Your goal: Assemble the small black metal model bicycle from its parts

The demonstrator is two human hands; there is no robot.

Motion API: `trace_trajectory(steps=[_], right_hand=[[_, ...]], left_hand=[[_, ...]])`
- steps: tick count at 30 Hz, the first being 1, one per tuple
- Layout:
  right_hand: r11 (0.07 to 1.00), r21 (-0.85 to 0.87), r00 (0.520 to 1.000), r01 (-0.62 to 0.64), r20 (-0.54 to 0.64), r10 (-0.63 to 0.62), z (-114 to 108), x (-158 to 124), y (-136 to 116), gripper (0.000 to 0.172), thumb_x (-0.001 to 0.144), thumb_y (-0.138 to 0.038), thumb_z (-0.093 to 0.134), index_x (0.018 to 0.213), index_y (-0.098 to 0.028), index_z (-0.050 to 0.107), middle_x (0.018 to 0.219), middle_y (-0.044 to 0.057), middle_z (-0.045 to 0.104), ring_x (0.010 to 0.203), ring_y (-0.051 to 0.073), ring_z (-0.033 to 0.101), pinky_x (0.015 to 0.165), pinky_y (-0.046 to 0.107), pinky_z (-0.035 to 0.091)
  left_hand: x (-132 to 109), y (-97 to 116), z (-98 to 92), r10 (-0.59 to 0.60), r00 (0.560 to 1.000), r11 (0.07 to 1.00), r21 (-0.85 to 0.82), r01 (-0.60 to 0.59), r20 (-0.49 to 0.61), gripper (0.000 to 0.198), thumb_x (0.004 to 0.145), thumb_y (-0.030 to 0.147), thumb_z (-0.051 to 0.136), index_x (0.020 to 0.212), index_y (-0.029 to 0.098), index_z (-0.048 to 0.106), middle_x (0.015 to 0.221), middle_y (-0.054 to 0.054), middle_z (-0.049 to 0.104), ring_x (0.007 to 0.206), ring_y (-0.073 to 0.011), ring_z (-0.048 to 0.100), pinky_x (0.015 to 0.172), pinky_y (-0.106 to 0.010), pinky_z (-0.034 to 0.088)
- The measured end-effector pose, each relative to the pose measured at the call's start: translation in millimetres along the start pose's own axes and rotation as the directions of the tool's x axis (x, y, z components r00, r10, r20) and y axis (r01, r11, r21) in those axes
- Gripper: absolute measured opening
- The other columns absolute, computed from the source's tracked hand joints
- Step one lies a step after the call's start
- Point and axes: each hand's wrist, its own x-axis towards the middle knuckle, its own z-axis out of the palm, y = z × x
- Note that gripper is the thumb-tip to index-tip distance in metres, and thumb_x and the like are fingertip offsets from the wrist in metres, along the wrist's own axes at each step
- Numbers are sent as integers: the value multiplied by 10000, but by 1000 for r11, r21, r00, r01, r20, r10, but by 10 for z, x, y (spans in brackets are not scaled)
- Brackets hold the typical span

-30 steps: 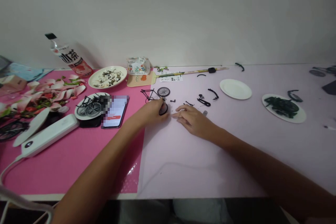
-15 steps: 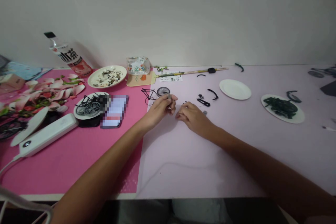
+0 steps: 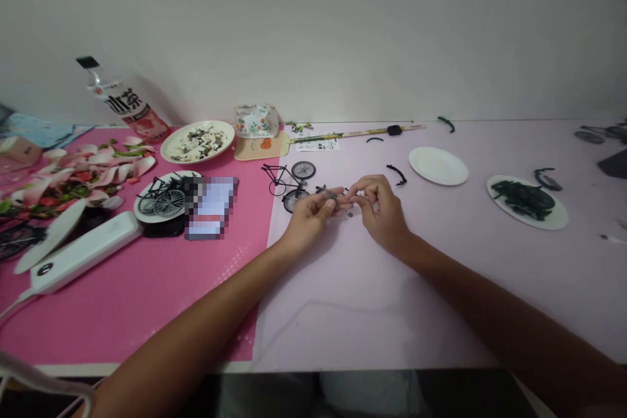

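My left hand (image 3: 311, 217) is closed with thumb and fingertips around a small grey part (image 3: 331, 196), mostly covered by the fingers. Touching the left fingertips, my right hand (image 3: 381, 210) pinches at the same spot; whatever sits in that pinch is too small to name. Just left of the hands lies a black toy bicycle frame (image 3: 277, 174). One spoked wheel (image 3: 304, 170) lies beside it, and a second wheel (image 3: 294, 200) is partly behind my left hand. A curved black piece (image 3: 396, 175) rests beyond my right hand.
Left are a white plate (image 3: 142, 209) of bicycle parts, a phone (image 3: 211, 208), a white device (image 3: 88, 248), a bowl (image 3: 169, 155) of small pieces, petals (image 3: 105, 166) and a bottle (image 3: 130, 104). Right stand a bare white plate (image 3: 438, 166) and a plate (image 3: 558, 217) with dark parts.
Both hands have shifted right and come together, fingertips now touching. The second wheel beside the left hand has come into view. My right hand now covers the black pieces near it.
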Motion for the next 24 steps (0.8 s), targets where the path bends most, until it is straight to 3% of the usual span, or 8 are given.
trace_trajectory(steps=[7,15,24], right_hand=[[997,34,997,-72,-7,72,36,-27,-45,222,993,-98,554,872,-280,516,943,58,729,956,252,674,807,444,555],[998,-12,998,-66,-7,66,-1,9,-42,233,983,-165,651,869,-286,489,889,43,701,922,255,671,789,449,558],[997,37,998,-63,7,63,18,-14,-44,322,964,-94,585,833,-286,362,940,45,719,955,251,671,812,453,556]], left_hand=[[-57,-32,102,-24,997,1000,-19,25,73,529,854,615,815,1042,120,795,1145,-177,813,1095,-308,768,1045,-447,572],[-50,-58,93,-18,998,1000,5,17,55,558,857,626,810,1076,114,783,1149,-192,809,1116,-314,763,1031,-437,577],[-40,-58,102,-13,997,1000,-4,13,70,560,856,629,805,1075,114,789,1088,-160,807,1037,-281,762,993,-429,596]])
